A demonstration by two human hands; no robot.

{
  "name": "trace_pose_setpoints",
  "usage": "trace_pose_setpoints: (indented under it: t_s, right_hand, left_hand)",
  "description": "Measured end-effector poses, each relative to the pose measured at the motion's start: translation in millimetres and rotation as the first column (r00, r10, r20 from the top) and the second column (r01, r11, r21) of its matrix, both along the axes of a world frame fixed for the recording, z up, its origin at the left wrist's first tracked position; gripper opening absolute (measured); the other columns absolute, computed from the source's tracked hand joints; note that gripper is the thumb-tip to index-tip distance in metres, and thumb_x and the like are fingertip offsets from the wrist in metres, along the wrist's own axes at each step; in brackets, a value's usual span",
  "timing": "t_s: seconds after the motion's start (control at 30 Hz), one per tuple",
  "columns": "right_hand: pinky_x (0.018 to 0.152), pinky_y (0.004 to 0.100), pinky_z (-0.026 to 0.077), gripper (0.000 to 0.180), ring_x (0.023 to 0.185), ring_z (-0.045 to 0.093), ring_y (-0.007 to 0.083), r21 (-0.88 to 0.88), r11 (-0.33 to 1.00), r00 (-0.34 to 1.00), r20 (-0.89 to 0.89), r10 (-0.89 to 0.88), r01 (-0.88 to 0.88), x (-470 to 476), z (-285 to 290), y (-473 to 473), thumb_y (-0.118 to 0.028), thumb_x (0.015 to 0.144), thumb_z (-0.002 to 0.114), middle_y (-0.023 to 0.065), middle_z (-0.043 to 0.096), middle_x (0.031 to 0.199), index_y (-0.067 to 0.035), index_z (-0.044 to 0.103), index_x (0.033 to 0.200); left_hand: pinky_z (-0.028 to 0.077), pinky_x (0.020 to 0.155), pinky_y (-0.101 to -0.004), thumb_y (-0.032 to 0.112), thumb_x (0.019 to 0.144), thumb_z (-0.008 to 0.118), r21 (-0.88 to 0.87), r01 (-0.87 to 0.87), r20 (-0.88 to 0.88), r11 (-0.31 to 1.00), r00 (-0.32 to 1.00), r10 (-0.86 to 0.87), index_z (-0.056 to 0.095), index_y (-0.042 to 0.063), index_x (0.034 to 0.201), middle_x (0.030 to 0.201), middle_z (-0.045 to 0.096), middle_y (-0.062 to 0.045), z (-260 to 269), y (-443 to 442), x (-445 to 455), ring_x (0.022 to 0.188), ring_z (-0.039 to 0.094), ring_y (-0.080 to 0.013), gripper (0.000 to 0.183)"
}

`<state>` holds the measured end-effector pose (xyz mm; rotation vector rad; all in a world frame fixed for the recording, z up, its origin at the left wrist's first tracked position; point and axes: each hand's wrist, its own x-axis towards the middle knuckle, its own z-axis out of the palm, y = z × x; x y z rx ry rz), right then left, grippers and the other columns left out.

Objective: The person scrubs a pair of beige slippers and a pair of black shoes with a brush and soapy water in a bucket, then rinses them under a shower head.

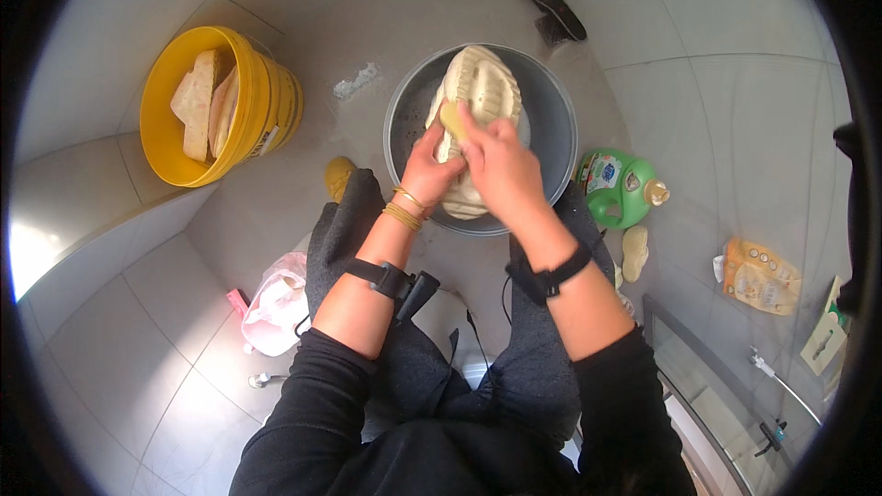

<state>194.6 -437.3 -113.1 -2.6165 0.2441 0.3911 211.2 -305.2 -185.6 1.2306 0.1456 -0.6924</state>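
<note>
A cream-coloured, ridged item (482,83), shaped like a moulded shoe, leans lengthwise in a round grey metal basin (555,172). My left hand (428,169) grips its near left side, with the thumb pointing across it. In my right hand (503,162) is a small pale-yellow block (453,120) that looks like a bar of soap. The block presses against the upper surface of the cream item, close to my left fingertips. My hands and wrists hide the item's lower middle. The basin sits on the floor between my knees.
A yellow bucket (286,100) holding pale, flat-sided pieces (200,110) stands left. Right of the basin are a green detergent bottle (623,186) and a cream shoe (634,253). Dark shoes (551,7) lie beyond it. A pink-white plastic bag (279,310) lies by my left leg.
</note>
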Motion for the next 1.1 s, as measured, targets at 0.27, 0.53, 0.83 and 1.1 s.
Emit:
trace_pose_setpoints:
  t_s: [0.27,0.53,0.83,1.1]
  right_hand:
    - [0.082,0.0437,0.052,0.044,0.095,0.063,0.0369,0.063,0.991,0.992,0.027,-0.124,0.122,77.2,-15.3,-17.8,-0.030,0.097,0.055,0.0175,0.058,0.109,-0.028,0.052,0.141]
    - [0.082,0.0350,0.051,0.051,0.092,0.058,0.0239,0.344,0.931,0.889,0.378,-0.257,0.123,-33.9,20.6,-36.8,-0.020,0.094,0.063,0.0105,0.053,0.105,-0.027,0.052,0.143]
    - [0.105,0.0336,0.041,0.089,0.121,0.052,0.0192,0.944,0.297,0.961,-0.064,-0.270,0.146,28.9,13.6,-52.7,-0.023,0.073,0.086,0.0114,0.053,0.135,-0.004,0.038,0.145]
    - [0.109,0.0340,0.037,0.105,0.127,0.048,0.0195,0.814,0.570,0.991,-0.132,-0.004,0.111,45.9,4.8,-96.2,-0.015,0.063,0.085,0.0087,0.052,0.138,-0.004,0.029,0.151]
  left_hand:
    - [0.030,0.112,-0.0289,-0.007,0.072,0.057,-0.128,-0.014,-0.020,0.992,1.000,0.012,0.024,0.008,0.156,0.157,0.032,-0.010,3.6,2.6,0.1,0.140,0.036,-0.0182,0.092]
    - [0.031,0.113,-0.0308,-0.010,0.073,0.058,-0.299,-0.049,0.095,0.953,0.992,0.080,0.011,0.012,0.159,0.157,0.033,-0.006,28.9,7.0,4.0,0.138,0.037,-0.0161,0.100]
    - [0.033,0.112,-0.0349,0.012,0.079,0.073,-0.345,-0.090,0.043,0.934,0.993,0.112,0.017,0.010,0.156,0.148,0.039,-0.009,26.9,1.9,4.4,0.136,0.039,-0.0213,0.096]
    - [0.032,0.114,-0.0409,0.030,0.075,0.083,-0.411,-0.231,0.182,0.882,0.927,0.328,0.026,0.007,0.152,0.147,0.040,-0.012,39.5,21.2,29.0,0.137,0.038,-0.0263,0.097]
